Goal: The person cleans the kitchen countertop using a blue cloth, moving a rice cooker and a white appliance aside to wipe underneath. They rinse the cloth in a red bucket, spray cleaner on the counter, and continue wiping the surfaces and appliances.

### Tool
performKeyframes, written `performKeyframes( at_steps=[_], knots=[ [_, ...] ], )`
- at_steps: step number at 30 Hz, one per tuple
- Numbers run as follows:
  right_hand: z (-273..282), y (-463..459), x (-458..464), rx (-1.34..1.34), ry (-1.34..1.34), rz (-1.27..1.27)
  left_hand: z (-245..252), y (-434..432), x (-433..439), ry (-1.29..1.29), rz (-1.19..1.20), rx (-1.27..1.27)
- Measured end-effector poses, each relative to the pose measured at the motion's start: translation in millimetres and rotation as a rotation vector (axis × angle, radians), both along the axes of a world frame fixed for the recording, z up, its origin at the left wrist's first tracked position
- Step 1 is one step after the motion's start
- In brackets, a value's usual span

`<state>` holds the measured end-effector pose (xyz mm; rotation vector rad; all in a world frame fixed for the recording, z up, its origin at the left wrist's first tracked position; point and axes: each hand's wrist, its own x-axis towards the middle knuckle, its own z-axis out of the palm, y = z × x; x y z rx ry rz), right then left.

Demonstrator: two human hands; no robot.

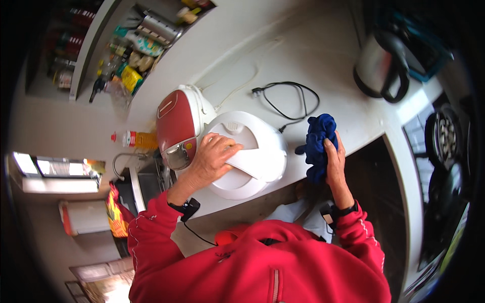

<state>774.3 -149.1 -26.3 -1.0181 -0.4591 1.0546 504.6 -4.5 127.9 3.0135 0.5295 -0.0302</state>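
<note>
A white round-lidded electric cooker (271, 159) stands before me on the worktop. My left hand (214, 157) grips the left end of the raised bar handle (246, 161) that crosses its lid, fingers curled over and partly hiding it. In my right hand (335, 159) is a crumpled dark blue cloth (320, 146), held up to the right of the cooker near the worktop's front edge. Close behind the cooker's left side sits a red and white rice cooker (178, 117) with a yellow button. A black power cord (284, 113) lies looped behind the cooker, its plug on the worktop.
An electric kettle (379, 68) stands at the back right. Beyond the worktop's dark gap (373, 185) is a gas stove (443, 140). An oil bottle (136, 139) and a tap (121, 159) are at left. Crowded shelves (132, 57) rise at the upper left.
</note>
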Motion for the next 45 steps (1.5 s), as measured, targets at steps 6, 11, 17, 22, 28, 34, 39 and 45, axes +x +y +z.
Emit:
performKeyframes(
  at_steps=[6,11,17,22,28,34,39,45],
  knots=[
    [77,67,-8,0.22,-0.24,0.241,-26,-41,-5,-0.323,0.141,-0.223],
    [101,129,-33,0.411,-1.181,0.786,-37,-40,-8,-0.368,0.134,-0.209],
    [123,162,-55,0.549,-1.538,0.916,-40,-41,-9,-0.384,0.134,-0.312],
    [126,190,-94,0.588,-1.781,0.836,-41,-40,-10,-0.4,0.13,-0.332],
    [115,228,-127,0.38,-1.524,0.928,-42,-43,-7,-0.427,0.163,-0.287],
    [73,284,-105,0.074,-0.78,1.349,-39,-45,-2,-0.365,0.215,-0.225],
    [26,253,-46,0.487,-1.225,1.116,-34,-46,-2,-0.218,0.212,-0.175],
    [-28,151,-21,-0.22,-0.276,0.784,-38,-46,-1,-0.161,0.203,-0.074]
  ],
)
